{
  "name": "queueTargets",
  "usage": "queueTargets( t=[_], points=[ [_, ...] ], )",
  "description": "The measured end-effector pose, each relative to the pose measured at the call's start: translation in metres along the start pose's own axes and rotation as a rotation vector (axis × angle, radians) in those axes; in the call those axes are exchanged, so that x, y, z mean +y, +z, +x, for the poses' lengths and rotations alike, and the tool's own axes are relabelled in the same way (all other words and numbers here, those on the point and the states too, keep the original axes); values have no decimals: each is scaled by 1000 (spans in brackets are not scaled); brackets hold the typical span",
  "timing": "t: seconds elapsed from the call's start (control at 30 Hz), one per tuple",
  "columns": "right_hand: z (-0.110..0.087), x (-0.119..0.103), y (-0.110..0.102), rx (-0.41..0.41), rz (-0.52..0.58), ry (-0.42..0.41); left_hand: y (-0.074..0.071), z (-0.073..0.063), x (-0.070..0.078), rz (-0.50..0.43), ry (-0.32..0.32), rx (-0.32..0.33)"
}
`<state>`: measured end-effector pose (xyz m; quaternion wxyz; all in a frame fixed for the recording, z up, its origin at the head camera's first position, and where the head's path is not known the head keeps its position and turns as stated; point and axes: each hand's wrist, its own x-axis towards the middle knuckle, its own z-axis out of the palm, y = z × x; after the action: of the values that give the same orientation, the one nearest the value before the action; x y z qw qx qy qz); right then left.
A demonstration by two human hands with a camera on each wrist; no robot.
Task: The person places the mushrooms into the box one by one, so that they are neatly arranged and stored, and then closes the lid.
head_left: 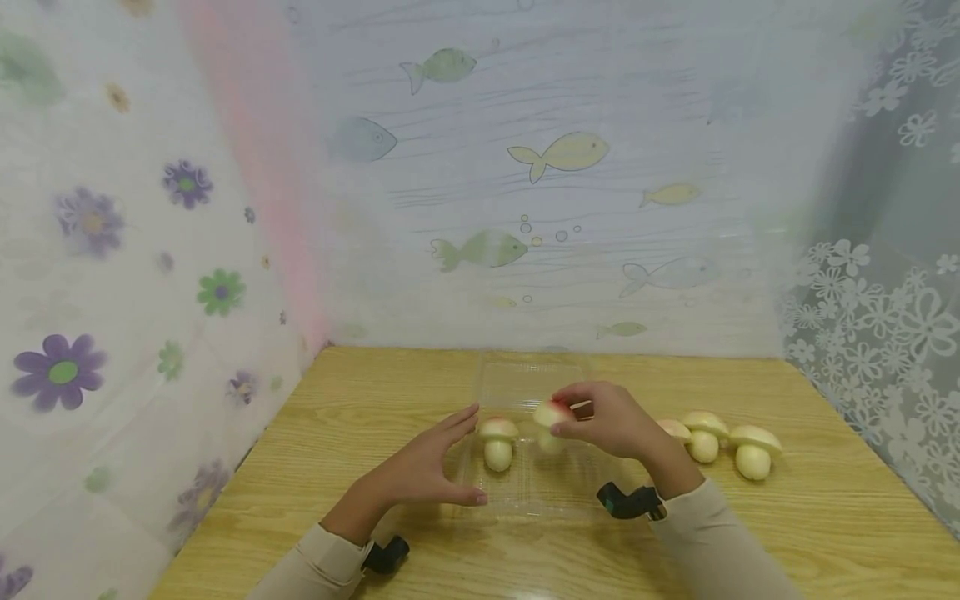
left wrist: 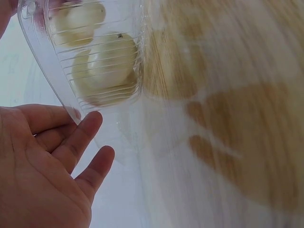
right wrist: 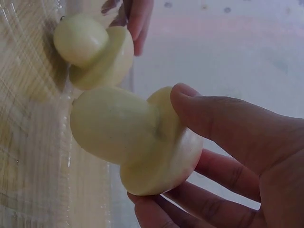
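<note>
My right hand (head_left: 611, 418) pinches a toy mushroom (head_left: 553, 415) by its pink-tinged cap, thumb on one side and fingers on the other. In the right wrist view its thick pale stem (right wrist: 114, 126) is in sight. The held mushroom is over the right part of a clear plastic clamshell box (head_left: 517, 502). Another mushroom (head_left: 498, 450) lies in the box's left part. At the box's left side is my left hand (head_left: 420, 462), thumb and fingers spread apart. In the left wrist view, its fingertips (left wrist: 90, 124) are at the box's rim (left wrist: 50, 78).
To the right of my right hand, several more toy mushrooms (head_left: 753, 452) lie on the wood-grain table (head_left: 847, 533), one partly hidden by the wrist. The box's raised clear lid (head_left: 517, 379) is at the back. Printed curtains surround the table at the back and sides.
</note>
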<state>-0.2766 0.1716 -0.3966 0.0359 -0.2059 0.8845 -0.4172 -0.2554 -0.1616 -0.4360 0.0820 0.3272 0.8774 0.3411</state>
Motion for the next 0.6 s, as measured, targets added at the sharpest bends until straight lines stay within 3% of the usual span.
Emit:
queueTargets(
  t=[0.6],
  points=[
    [1, -2, 10, -20, -22, 10, 2, 0, -3, 2, -17, -10]
  ],
)
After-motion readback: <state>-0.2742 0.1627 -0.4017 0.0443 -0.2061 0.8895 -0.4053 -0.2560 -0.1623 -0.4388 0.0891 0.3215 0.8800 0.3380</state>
